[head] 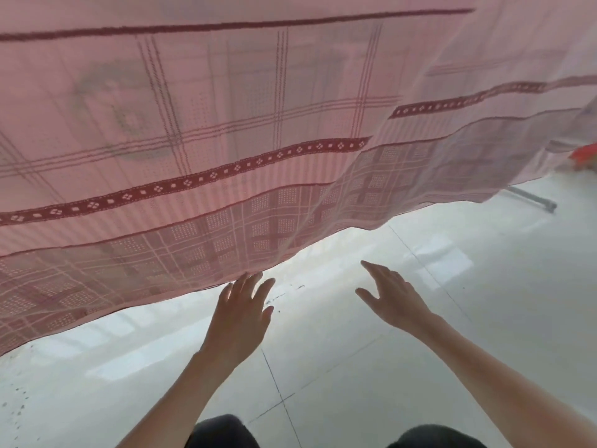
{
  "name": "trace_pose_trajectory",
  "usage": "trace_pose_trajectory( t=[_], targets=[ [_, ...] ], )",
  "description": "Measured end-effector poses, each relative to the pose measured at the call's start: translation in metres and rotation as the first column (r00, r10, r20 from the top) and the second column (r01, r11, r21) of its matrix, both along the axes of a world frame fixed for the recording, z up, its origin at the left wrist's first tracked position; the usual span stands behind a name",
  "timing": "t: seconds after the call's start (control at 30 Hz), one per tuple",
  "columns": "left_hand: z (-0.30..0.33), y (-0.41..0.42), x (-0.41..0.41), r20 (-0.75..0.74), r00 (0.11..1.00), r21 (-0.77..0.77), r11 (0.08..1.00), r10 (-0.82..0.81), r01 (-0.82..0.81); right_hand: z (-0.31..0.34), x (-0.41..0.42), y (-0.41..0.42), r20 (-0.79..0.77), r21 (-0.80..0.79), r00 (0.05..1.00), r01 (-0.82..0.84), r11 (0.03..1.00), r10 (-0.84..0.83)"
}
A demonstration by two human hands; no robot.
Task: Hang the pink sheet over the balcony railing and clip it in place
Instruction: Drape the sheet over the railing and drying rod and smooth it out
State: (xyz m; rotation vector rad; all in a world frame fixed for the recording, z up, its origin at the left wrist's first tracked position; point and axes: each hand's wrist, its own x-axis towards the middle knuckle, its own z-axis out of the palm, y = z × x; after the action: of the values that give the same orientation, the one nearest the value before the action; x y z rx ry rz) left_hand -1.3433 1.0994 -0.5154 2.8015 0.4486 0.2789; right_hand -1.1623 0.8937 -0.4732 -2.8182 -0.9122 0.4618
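The pink sheet [258,124] hangs in front of me and fills the upper half of the view. It is thin and see-through, with dark red patterned bands and a checked border along its lower hem. My left hand [240,313] reaches up with fingers spread, its fingertips just at the hem. A little below the hem, my right hand [392,300] is open and apart from the cloth. The railing is hidden behind the sheet. No clip is in view.
Pale floor tiles [355,367] lie below the sheet. A grey metal bar or stand foot [533,200] shows at the right under the hem. Something red-orange [584,158] sits at the far right edge. My dark-clothed knees [223,431] are at the bottom.
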Motion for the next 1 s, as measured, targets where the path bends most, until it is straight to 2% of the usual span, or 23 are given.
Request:
trace_pose_trajectory(
  t=[0.13, 0.27, 0.33, 0.4, 0.43, 0.5, 0.53, 0.57, 0.6, 0.67, 0.8, 0.9, 1.0],
  targets=[
    [0.000, -0.028, 0.037, 0.006, 0.999, -0.121, 0.992, -0.041, 0.041, 0.008, 0.037, -0.030, -0.058, 0.080, 0.992, 0.115, 0.990, -0.111],
    [-0.014, -0.073, 0.095, 0.027, 0.996, -0.375, 0.925, 0.079, -0.063, -0.012, 0.092, -0.048, -0.337, 0.304, 0.894, 0.401, 0.864, -0.297],
    [-0.019, -0.096, 0.137, 0.080, 0.971, -0.543, 0.827, 0.223, -0.145, -0.021, 0.129, -0.052, -0.535, 0.369, 0.792, 0.532, 0.762, -0.293],
    [-0.020, -0.113, 0.182, 0.037, 0.918, -0.769, 0.598, 0.395, -0.227, -0.030, 0.170, -0.055, -0.730, 0.414, 0.654, 0.655, 0.633, -0.199],
    [-0.018, -0.119, 0.205, -0.013, 0.887, -0.868, 0.434, 0.462, -0.239, -0.034, 0.190, -0.057, -0.793, 0.425, 0.595, 0.695, 0.579, -0.132],
    [-0.014, -0.127, 0.243, -0.051, 0.805, -0.995, 0.037, 0.590, -0.090, -0.039, 0.228, -0.062, -0.886, 0.417, 0.463, 0.778, 0.469, 0.020],
    [-0.014, -0.130, 0.257, -0.057, 0.764, -0.991, -0.127, 0.642, 0.033, -0.042, 0.247, -0.065, -0.919, 0.388, 0.383, 0.823, 0.415, 0.100],
    [-0.015, -0.132, 0.266, -0.045, 0.730, -0.965, -0.218, 0.682, 0.144, -0.044, 0.264, -0.067, -0.934, 0.355, 0.312, 0.865, 0.354, 0.175],
    [-0.015, -0.133, 0.273, -0.022, 0.697, -0.941, -0.249, 0.717, 0.227, -0.044, 0.280, -0.069, -0.934, 0.327, 0.261, 0.900, 0.289, 0.245],
    [-0.013, -0.135, 0.285, -0.007, 0.626, -0.911, -0.263, 0.780, 0.316, -0.038, 0.309, -0.069, -0.910, 0.289, 0.217, 0.943, 0.166, 0.353],
    [-0.010, -0.133, 0.309, -0.066, 0.436, -0.929, -0.215, 0.897, 0.302, -0.031, 0.355, -0.062, -0.842, 0.276, 0.241, 0.961, 0.003, 0.482],
    [-0.015, -0.129, 0.318, -0.102, 0.339, -0.954, -0.189, 0.935, 0.234, -0.042, 0.367, -0.065, -0.843, 0.283, 0.253, 0.959, -0.008, 0.474],
    [-0.025, -0.126, 0.327, -0.154, 0.270, -0.959, -0.209, 0.950, 0.190, -0.055, 0.378, -0.068, -0.854, 0.272, 0.249, 0.962, -0.015, 0.457]
  ],
)
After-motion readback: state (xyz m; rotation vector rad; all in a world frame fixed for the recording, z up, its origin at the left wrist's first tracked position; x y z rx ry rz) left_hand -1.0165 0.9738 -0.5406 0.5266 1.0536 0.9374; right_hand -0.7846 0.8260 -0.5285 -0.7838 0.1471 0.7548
